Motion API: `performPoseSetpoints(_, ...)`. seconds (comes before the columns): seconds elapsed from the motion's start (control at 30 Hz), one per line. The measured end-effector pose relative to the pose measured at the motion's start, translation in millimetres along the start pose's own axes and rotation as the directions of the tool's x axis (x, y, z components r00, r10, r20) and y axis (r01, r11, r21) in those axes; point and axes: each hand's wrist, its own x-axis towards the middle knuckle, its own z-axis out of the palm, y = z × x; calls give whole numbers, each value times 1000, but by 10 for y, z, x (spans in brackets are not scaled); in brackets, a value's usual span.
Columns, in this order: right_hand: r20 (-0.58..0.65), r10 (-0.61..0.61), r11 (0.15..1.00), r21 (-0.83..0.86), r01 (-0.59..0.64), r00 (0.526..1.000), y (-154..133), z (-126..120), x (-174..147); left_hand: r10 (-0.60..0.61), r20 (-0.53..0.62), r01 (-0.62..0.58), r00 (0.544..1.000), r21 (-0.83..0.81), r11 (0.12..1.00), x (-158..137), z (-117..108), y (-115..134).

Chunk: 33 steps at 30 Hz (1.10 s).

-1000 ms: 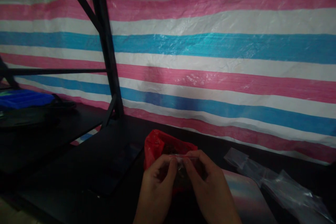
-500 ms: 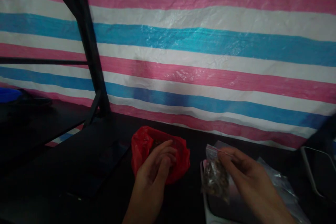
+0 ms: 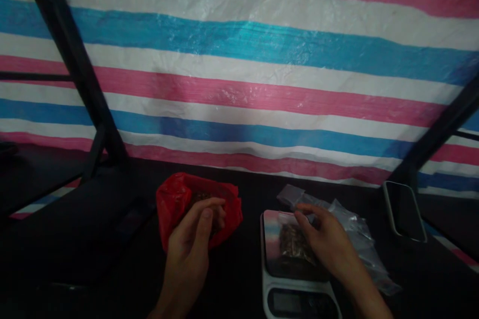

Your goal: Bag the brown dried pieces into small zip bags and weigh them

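My left hand (image 3: 192, 234) is at the mouth of a crumpled red plastic bag (image 3: 172, 198), its fingers curled in and the thumb against them. What they hold, if anything, is hidden. Small brown pieces (image 3: 202, 196) show inside the red bag. A small clear zip bag (image 3: 295, 244) filled with brown pieces lies on the plate of a white kitchen scale (image 3: 266, 284). At its top corner, the thumb and index finger of my right hand (image 3: 325, 232) pinch the edge.
Flat clear plastic bags (image 3: 359, 232) lie right of the scale. A phone (image 3: 404, 211) leans against a black frame post (image 3: 430, 147) at the far right. Another black post (image 3: 84, 77) stands on the left. A striped plastic sheet (image 3: 247, 92) hangs behind the black table (image 3: 127, 199).
My right hand has lowered the zip bag from above the scale onto its plate. My left hand stays at the red bag. The view has turned to the right.
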Motion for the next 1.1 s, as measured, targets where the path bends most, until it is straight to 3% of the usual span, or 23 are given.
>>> performPoseSetpoints(0.17,-181,67,997,-12,-71,981,55,-199,45,41,12,-42,999,104,994,-28,14,-19)
performPoseSetpoints(0.33,-308,210,977,37,-209,928,97,-342,-5,88,25,-91,996,154,984,-61,3,-45)
performPoseSetpoints(0.47,-358,289,957,124,-261,888,142,-386,-28,119,31,-122,992,142,982,-83,31,-36)
performPoseSetpoints(0.7,-391,313,947,197,-253,866,157,-466,-27,146,25,-148,989,119,982,-119,107,-35)
performPoseSetpoints(0.87,-293,238,965,180,-191,926,125,-441,-13,140,48,-145,989,140,980,-144,116,-87)
performPoseSetpoints(1.0,-134,49,995,89,-37,990,174,-362,17,162,62,-170,985,151,974,-157,147,-81)
performPoseSetpoints(1.1,-27,-49,999,-12,49,998,210,-254,11,176,55,-183,983,161,970,-160,173,-68)
